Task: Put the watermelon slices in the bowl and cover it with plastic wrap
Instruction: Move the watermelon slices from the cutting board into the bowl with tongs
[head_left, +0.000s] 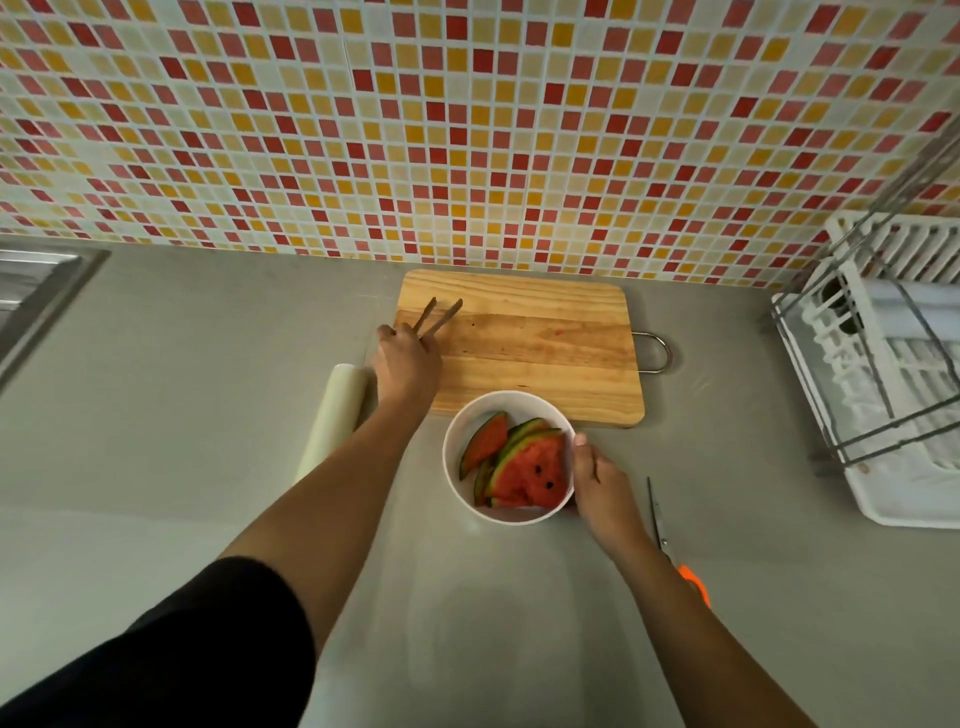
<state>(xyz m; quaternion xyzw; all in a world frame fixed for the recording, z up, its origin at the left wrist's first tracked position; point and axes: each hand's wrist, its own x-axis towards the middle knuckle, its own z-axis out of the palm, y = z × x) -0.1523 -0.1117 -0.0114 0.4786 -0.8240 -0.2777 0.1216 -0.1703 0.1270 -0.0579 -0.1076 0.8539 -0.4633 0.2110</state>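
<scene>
- A black sleeve (182, 649) covers the upper left arm at the near edge. Both bare forearms reach away over the grey worktop (208, 389).
- Scissors (658, 519) lie near the right forearm. Their orange handle is toward the person and the blades point away.
- The right hand (597, 480) grips the right side of the white bowl (511, 513), with the thumb on the rim and the fingers curled round the outside.
- The bowl stands on the worktop, just against the near edge of the cutting board (535, 353).
- The watermelon slices (530, 470) are inside the bowl. The largest wedge lies red side up with dark seeds showing, its green rind arching along the far-left side. A narrower slice at the left runs lengthwise from near-left to far-right.
- The plastic wrap roll (335, 415) lies on the worktop left of the bowl, beside the left forearm. Its long axis runs away from the person, leaning slightly right.
- The left hand (405, 364) grasps tongs (439, 317) at the left edge of the wooden board. The tongs point away and to the right, with their tips spread apart above the wood.
- The board has a metal loop handle on its right side.
- A white dish rack (883, 374) stands at the far right and a sink (31, 296) at the far left. A red, orange and cream tiled wall (467, 130) rises behind.
</scene>
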